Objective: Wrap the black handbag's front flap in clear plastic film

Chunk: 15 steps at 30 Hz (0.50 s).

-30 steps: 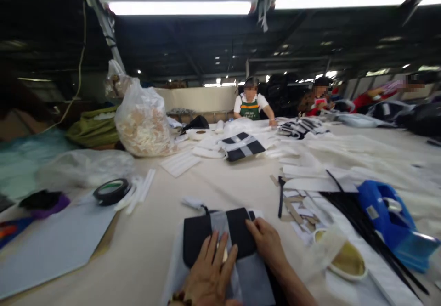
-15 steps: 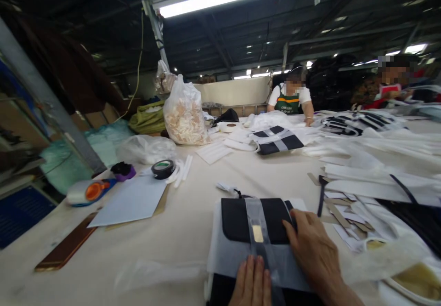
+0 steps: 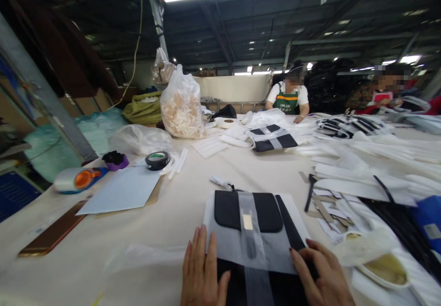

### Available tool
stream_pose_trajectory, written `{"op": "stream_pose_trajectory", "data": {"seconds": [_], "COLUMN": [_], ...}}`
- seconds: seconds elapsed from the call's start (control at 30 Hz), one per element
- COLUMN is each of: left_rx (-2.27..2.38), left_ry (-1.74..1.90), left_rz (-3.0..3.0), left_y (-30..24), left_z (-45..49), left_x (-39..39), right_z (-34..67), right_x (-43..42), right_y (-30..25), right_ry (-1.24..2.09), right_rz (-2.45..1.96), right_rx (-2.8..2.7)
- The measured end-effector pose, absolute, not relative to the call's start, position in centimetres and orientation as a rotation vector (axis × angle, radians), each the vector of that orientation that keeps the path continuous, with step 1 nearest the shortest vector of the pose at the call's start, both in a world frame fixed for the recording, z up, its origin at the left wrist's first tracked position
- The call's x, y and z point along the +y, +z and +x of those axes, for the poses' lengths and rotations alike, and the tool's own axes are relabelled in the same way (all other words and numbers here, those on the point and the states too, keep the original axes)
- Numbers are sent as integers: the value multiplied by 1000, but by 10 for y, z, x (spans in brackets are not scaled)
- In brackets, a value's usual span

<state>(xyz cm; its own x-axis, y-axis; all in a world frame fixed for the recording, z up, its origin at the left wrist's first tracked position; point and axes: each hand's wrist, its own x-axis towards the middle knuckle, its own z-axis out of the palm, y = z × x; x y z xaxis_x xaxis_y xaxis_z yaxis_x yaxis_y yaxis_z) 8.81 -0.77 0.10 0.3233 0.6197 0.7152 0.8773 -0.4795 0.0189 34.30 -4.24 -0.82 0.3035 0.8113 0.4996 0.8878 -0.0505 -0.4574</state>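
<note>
A black bag (image 3: 255, 212) wrapped partly in thin white paper lies flat in front of me, with a translucent strip and a small gold clasp down its middle. My left hand (image 3: 203, 274) rests flat with fingers stretched out at the bag's near left edge. At the near right corner, my right hand (image 3: 322, 276) presses on the paper with its fingers extended. A white tag on a black cord (image 3: 220, 182) lies just beyond the bag.
A grey sheet (image 3: 120, 189), a tape roll (image 3: 157, 160) and an orange-and-white dispenser (image 3: 77, 179) lie to the left. Paper strips (image 3: 327, 205) and a yellow-lined dish (image 3: 382, 267) sit to the right. Further off are a second black bag (image 3: 272, 138), a plastic sack (image 3: 181, 106) and other people.
The view swung left, then settled. My left hand slid off the middle of the bag to its near left edge. My right hand moved from the black flap down to the near right corner.
</note>
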Motion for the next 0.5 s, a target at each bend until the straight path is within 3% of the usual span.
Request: {"op": "stream_pose_trajectory", "data": {"seconds": [0.17, 0.5], "left_rx": [-1638, -1495], "left_ry": [-1038, -892], "left_rz": [-2228, -2238], "left_y": [-7, -13], "left_z": [110, 105], "left_x": [-17, -18], "right_z": [325, 326], "right_x": [-24, -20], "right_y": [6, 10], "right_ry": [164, 452], "right_rz": [-1924, -1857], "right_rx": [-1282, -1101]}}
